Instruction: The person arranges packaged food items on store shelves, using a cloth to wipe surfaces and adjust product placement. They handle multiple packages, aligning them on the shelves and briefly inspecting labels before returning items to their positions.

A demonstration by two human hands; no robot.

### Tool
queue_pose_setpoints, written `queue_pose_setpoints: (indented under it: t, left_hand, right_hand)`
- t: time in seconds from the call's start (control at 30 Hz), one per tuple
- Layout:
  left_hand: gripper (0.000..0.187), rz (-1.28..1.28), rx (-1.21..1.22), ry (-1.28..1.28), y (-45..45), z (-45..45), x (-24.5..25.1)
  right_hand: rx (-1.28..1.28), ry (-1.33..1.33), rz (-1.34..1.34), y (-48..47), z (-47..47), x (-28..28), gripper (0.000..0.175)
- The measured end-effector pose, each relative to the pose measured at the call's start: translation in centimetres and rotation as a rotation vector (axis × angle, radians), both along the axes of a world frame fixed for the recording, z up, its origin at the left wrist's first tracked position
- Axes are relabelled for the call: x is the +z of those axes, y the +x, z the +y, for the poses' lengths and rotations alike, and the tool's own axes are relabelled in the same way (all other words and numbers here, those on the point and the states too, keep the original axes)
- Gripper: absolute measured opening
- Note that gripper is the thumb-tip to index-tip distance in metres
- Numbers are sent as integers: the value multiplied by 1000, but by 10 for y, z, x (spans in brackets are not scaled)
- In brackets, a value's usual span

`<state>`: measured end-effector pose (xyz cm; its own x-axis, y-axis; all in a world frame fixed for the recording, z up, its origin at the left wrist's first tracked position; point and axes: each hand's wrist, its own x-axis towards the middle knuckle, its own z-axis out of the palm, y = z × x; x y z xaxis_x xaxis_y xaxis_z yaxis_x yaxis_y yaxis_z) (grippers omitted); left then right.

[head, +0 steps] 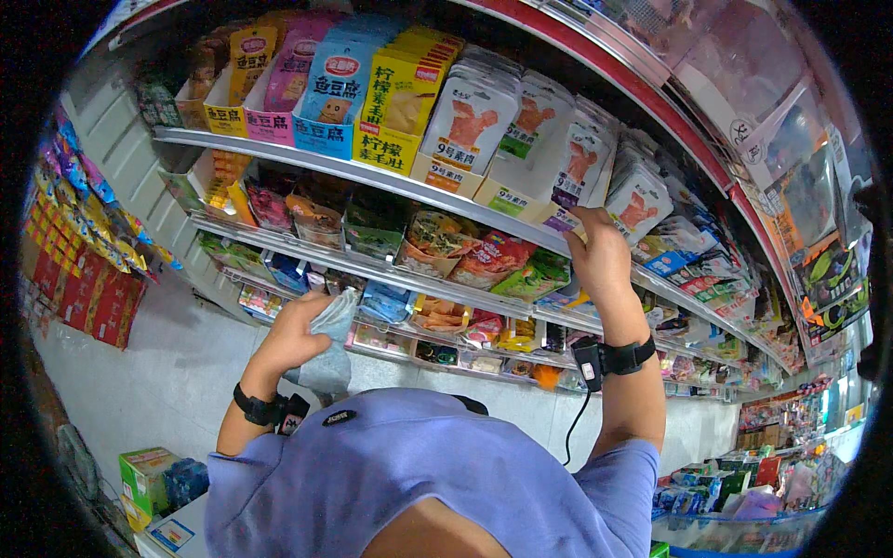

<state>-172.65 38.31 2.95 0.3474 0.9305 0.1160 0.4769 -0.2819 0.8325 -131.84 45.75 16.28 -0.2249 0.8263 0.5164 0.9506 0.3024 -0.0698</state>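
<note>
My left hand (293, 331) is closed around a grey-blue cloth (333, 342), which hangs in front of the lower shelves. My right hand (601, 251) reaches to the front edge of the upper shelf (391, 180). Its fingers touch the front corner of a cardboard display box (558, 217) with a purple label; whether they grip it I cannot tell. White snack packets (582, 157) stand upright in that box. To its left is a green-labelled box (509, 199), with packets at its back. More white packets (636, 206) lean just right of my hand.
Yellow packets (398, 91) and blue packets (338, 84) fill boxes further left on the upper shelf. Lower shelves hold bagged snacks (499, 254). Hanging packets (77, 202) flank the left side. Behind me are a green carton (146, 478) and a blue-rimmed bin (739, 523) of goods.
</note>
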Motion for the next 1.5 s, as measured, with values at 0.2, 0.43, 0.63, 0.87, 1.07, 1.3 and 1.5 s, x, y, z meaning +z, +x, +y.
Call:
queue_pose_setpoints:
  t: [0.2,0.43,0.63,0.87,1.07,1.3,1.5]
  left_hand:
    - [42,-134,52,67,-7,-7,-14]
    - [41,-71,95,1,-21,-2,-20]
    - [50,-477,59,-239,-29,6,-2]
    - [57,-907,-27,-445,-42,0,15]
    - [60,-787,51,-374,-67,1,-18]
    - [63,-825,3,-472,-68,7,-17]
    - [59,-750,-85,-449,-60,19,-16]
  right_hand:
    - [-26,-51,0,2,7,4,19]
    - [-40,20,-8,-18,-7,15,22]
    - [160,6,78,-75,-8,34,31]
    - [169,-72,-183,-146,42,28,28]
    - [134,-93,-211,-142,58,14,19]
    - [153,-102,-95,-135,63,12,15]
    - [180,-49,-29,-130,70,18,19]
